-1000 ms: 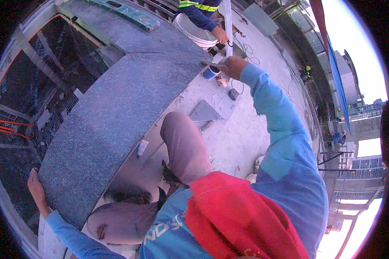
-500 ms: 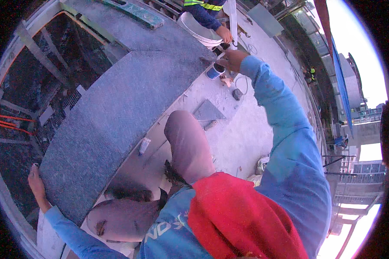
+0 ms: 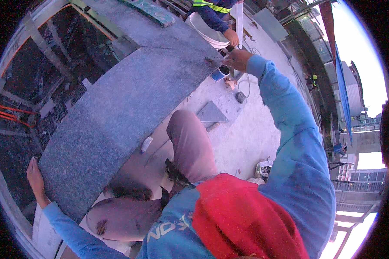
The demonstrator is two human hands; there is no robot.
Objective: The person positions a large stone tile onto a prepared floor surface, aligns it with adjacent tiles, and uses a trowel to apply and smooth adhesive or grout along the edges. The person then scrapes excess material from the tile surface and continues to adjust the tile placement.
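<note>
We have grey slab running near to far across left; likely heavy, stiff, chip-prone at corners, best held beneath both long edges. Our left hand lies at near-left edge, fingers extended; right hand, far end, grips thin blade.

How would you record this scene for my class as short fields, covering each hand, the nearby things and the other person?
Left hand: at the left edge of a grey slab
Right hand: holding a thin tool at the slab's far end
Beside the slab: blue tin, white tube, triangular grey piece
Other person's hand: by a white bucket
</note>
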